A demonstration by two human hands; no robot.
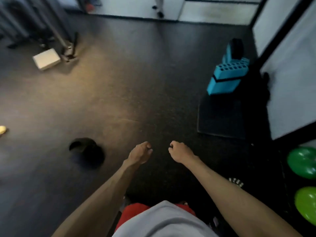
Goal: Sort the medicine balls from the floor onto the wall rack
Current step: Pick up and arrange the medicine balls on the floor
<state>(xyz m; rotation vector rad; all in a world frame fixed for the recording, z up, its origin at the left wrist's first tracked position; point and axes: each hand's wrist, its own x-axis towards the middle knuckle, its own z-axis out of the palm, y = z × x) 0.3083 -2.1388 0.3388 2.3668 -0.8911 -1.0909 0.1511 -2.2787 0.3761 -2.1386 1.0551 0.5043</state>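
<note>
Black ball (87, 152): lies on the dark floor (119, 82), left of the hands and ahead of the person; its outline is blurred against the floor.
Green balls: two at the right edge, a darker green one (302, 162) and a brighter one (306, 206) nearer the person, just beside each other; I cannot tell whether they sit on the floor or on a rack.
Left grip (141, 152): held out over the floor, fingers loosely curled, holding nothing, near the black ball but apart from it.
Right grip (180, 152): held out beside the left, the two apart, fingers curled loosely under, holding nothing.
Clothes: grey shirt (164, 221) with red shorts (135, 212) below it in the view.
Shoe (236, 182): striped, showing just right of the right forearm.
Mat (220, 117): dark, flat on the floor to the right, ahead of the green balls.
Blue blocks (227, 77): stacked at the mat's far end, the top face full of round holes.
Panels (290, 82): white with black frames, along the right side.
White box (46, 59): on the floor at far left, beside a metal stand (68, 47).
Yellow thing (2, 130): at the left edge, too cut off to tell.
Legs (159, 7): another person's, at the top.
</note>
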